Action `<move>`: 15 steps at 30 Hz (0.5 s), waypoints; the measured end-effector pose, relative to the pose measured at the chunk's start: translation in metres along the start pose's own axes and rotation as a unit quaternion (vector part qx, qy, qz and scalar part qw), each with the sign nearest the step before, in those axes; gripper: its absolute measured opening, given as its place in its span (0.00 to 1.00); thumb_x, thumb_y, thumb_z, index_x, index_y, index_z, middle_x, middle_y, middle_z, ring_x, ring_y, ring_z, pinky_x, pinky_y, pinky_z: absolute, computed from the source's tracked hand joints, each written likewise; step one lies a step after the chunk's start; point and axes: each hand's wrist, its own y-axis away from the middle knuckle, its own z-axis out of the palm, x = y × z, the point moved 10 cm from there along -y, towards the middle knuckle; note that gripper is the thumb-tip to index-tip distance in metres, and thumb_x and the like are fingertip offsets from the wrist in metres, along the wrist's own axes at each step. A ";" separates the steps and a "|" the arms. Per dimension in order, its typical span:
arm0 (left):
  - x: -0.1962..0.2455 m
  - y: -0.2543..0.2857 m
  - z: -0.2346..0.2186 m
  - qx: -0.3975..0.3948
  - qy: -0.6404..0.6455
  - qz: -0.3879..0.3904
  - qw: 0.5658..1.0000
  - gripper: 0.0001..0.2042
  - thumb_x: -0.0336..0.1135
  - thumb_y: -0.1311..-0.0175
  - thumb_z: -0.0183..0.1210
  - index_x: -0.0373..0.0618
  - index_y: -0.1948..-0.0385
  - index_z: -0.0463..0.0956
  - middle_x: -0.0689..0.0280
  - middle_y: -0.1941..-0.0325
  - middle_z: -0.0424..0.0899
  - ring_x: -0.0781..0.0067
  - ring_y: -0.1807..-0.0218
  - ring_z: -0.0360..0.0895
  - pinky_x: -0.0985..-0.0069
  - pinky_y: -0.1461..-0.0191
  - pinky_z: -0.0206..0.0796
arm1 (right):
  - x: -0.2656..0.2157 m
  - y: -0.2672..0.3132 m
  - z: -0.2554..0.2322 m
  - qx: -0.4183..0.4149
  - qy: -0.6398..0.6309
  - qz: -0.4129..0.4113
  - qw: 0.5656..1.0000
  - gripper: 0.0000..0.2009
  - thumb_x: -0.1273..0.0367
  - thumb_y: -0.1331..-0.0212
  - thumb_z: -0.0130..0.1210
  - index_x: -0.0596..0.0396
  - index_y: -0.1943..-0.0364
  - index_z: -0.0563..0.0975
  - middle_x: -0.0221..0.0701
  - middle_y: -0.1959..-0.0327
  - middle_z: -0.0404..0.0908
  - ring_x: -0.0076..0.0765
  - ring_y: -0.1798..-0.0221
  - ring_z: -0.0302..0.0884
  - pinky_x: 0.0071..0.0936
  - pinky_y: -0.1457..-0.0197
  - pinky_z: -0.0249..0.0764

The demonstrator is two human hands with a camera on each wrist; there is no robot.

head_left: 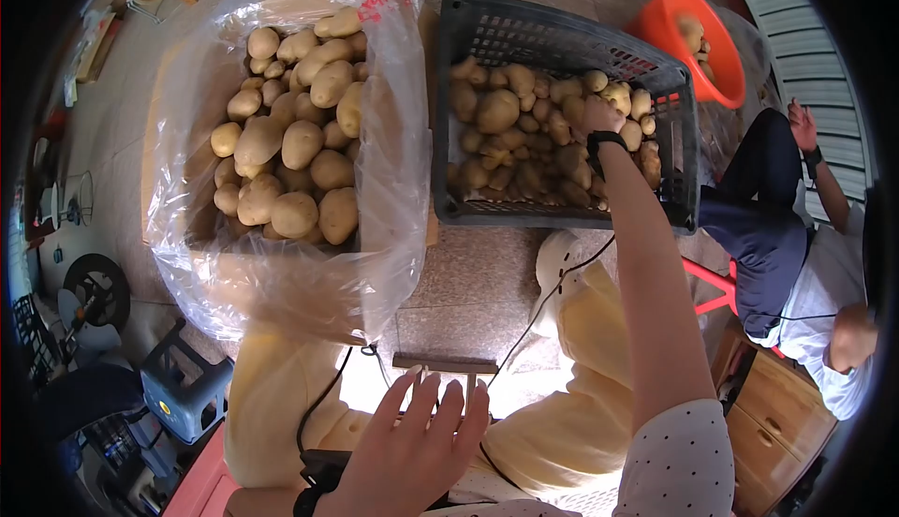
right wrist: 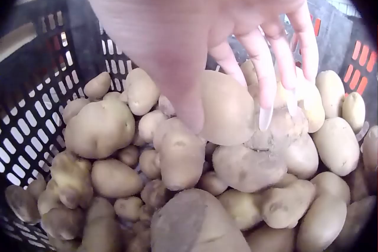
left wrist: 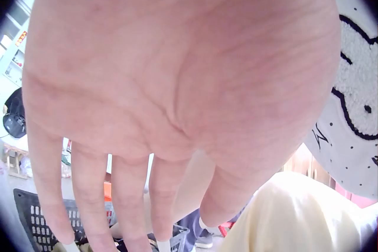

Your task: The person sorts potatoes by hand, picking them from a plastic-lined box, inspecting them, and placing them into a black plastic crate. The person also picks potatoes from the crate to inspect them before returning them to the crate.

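Observation:
My right hand point(head_left: 599, 116) reaches down into a black plastic crate point(head_left: 562, 21) heaped with potatoes of mixed sizes. In the right wrist view its thumb lies along the left side of a smooth, round potato point(right wrist: 227, 109) and its fingers point(right wrist: 269, 80) come down over the far and right side, so the hand holds it among the others. Held over my lap, palm down in the head view, my left hand point(head_left: 412, 451) has its fingers apart and nothing in it. The left wrist view shows its bare palm point(left wrist: 177, 75).
Left of the crate stands a box lined with clear plastic point(head_left: 398, 180), full of larger potatoes point(head_left: 300, 142). An orange bucket point(head_left: 670, 39) holding several potatoes is behind the crate's right end. Another person point(head_left: 796, 264) sits at right; a blue stool point(head_left: 187, 386) stands at left.

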 end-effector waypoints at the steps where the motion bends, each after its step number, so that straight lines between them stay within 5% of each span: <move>1: -0.002 -0.001 -0.001 0.001 -0.001 -0.003 1.000 0.19 0.34 0.43 0.56 0.45 0.48 0.72 0.61 0.50 0.75 0.62 0.47 0.73 0.63 0.40 0.65 | 0.005 0.001 -0.002 0.006 0.001 0.014 1.000 0.22 0.59 0.49 0.61 0.48 0.49 0.74 0.35 0.45 0.74 0.42 0.38 0.67 0.42 0.43 0.70; 3: -0.007 -0.007 -0.005 0.023 0.017 -0.010 1.000 0.17 0.39 0.43 0.61 0.45 0.54 0.76 0.65 0.58 0.77 0.66 0.51 0.75 0.64 0.42 0.66 | 0.010 0.006 -0.007 0.015 0.003 0.026 1.000 0.23 0.60 0.52 0.63 0.48 0.50 0.75 0.35 0.43 0.72 0.43 0.38 0.65 0.41 0.42 0.70; 7: -0.007 -0.006 -0.012 0.061 -0.002 -0.001 0.998 0.17 0.39 0.44 0.61 0.45 0.53 0.76 0.64 0.57 0.77 0.65 0.51 0.75 0.64 0.43 0.67 | 0.024 0.034 -0.042 0.044 -0.046 0.067 0.996 0.27 0.55 0.61 0.69 0.45 0.53 0.77 0.38 0.42 0.67 0.49 0.37 0.62 0.39 0.41 0.70; 10: -0.008 -0.005 -0.011 0.074 -0.007 0.020 0.997 0.20 0.38 0.43 0.60 0.44 0.48 0.73 0.62 0.52 0.76 0.63 0.47 0.72 0.66 0.43 0.66 | 0.032 0.048 -0.054 0.056 -0.137 0.004 0.989 0.31 0.46 0.67 0.69 0.50 0.58 0.80 0.41 0.47 0.73 0.52 0.42 0.69 0.45 0.48 0.73; 12: -0.007 -0.008 -0.025 0.119 0.013 0.004 0.993 0.23 0.38 0.43 0.59 0.44 0.44 0.70 0.60 0.50 0.74 0.62 0.45 0.71 0.66 0.41 0.64 | 0.035 0.072 -0.073 0.039 -0.280 -0.087 0.955 0.26 0.45 0.63 0.68 0.56 0.73 0.79 0.37 0.74 0.81 0.42 0.68 0.81 0.38 0.59 0.75; 13: -0.009 -0.009 -0.035 0.157 0.036 -0.012 0.987 0.26 0.37 0.44 0.58 0.43 0.41 0.67 0.59 0.48 0.73 0.61 0.43 0.69 0.66 0.40 0.63 | 0.037 0.095 -0.075 -0.038 -0.402 -0.058 0.913 0.27 0.44 0.60 0.67 0.56 0.75 0.78 0.30 0.78 0.80 0.33 0.74 0.78 0.32 0.65 0.74; 14: -0.008 -0.008 -0.041 0.165 0.068 0.006 0.984 0.33 0.41 0.44 0.59 0.40 0.36 0.59 0.55 0.43 0.70 0.55 0.40 0.67 0.63 0.39 0.62 | 0.019 0.133 -0.088 -0.174 -0.483 -0.076 0.855 0.28 0.44 0.55 0.66 0.57 0.67 0.80 0.29 0.71 0.81 0.25 0.66 0.77 0.26 0.60 0.73; 15: -0.008 -0.010 -0.043 0.172 0.067 0.009 0.983 0.33 0.41 0.44 0.59 0.40 0.36 0.59 0.55 0.43 0.70 0.55 0.40 0.67 0.63 0.39 0.62 | 0.013 0.180 -0.112 -0.212 -0.554 -0.043 0.804 0.29 0.46 0.50 0.64 0.57 0.56 0.79 0.28 0.62 0.81 0.24 0.56 0.75 0.23 0.54 0.71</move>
